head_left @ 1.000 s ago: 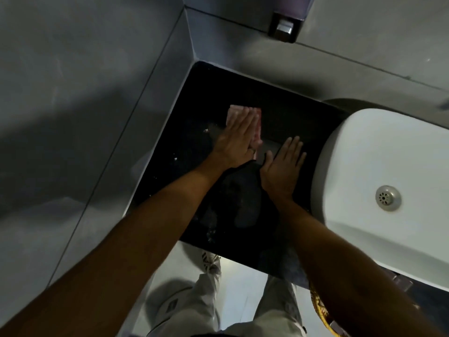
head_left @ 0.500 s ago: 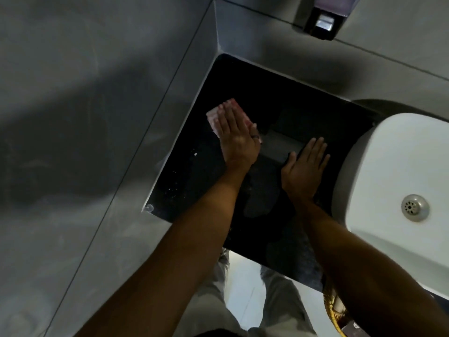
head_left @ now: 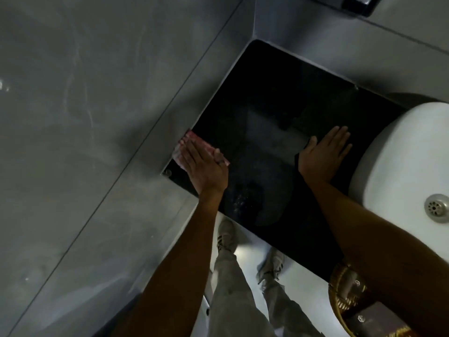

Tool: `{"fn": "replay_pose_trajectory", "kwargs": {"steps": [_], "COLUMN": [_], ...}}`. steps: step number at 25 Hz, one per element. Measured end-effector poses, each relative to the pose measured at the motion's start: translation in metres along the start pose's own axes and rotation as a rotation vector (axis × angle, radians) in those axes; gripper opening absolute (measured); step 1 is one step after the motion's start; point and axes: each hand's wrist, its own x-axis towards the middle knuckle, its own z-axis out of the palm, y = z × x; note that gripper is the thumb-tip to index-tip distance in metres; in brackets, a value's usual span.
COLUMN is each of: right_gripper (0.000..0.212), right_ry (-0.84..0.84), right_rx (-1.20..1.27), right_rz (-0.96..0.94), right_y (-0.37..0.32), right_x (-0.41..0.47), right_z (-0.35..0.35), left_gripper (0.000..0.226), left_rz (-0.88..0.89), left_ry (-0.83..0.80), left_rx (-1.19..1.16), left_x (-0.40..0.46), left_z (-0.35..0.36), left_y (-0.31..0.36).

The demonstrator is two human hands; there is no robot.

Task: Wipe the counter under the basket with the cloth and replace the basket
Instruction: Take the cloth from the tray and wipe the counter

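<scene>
My left hand [head_left: 202, 166] lies flat, palm down, pressing a pink cloth [head_left: 192, 139] onto the black counter [head_left: 267, 122] at its left edge, right against the grey wall. Only the cloth's far and right edges show around my fingers. My right hand [head_left: 324, 154] rests flat and spread on the counter beside the white basin, holding nothing. The woven basket [head_left: 340, 290] sits off the counter at the lower right, partly hidden under my right forearm, with dark boxes inside it.
A white basin [head_left: 401, 166] with a metal drain [head_left: 436, 207] fills the right side. Grey tiled walls [head_left: 97, 117] enclose the counter at left and back. A dark dispenser [head_left: 359, 4] hangs on the back wall. My legs and shoes stand on the pale floor below.
My left hand has slid the cloth leftward and toward the front, from mid-counter to the wall edge. My right hand stays flat near the basin.
</scene>
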Motion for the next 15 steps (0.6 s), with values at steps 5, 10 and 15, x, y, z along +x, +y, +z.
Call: {"fn": "replay_pose_trajectory", "kwargs": {"steps": [5, 10, 15], "right_gripper": [0.074, 0.074, 0.073], "right_ry": [-0.019, 0.015, 0.018], "right_rx": [0.018, 0.023, 0.020], "right_rz": [-0.007, -0.024, -0.049], "right_y": [0.001, 0.003, 0.003], "right_x": [-0.002, -0.003, -0.007], "right_z": [-0.002, 0.002, -0.001], "left_gripper": [0.085, 0.076, 0.071], "left_rz": [-0.058, 0.099, 0.386], "left_ry": [0.060, 0.083, 0.020], "left_rx": [0.005, -0.066, 0.055], "left_x": [-0.043, -0.070, -0.077], "left_z": [0.000, 0.008, 0.009], "left_y": [-0.049, -0.057, -0.062]}}
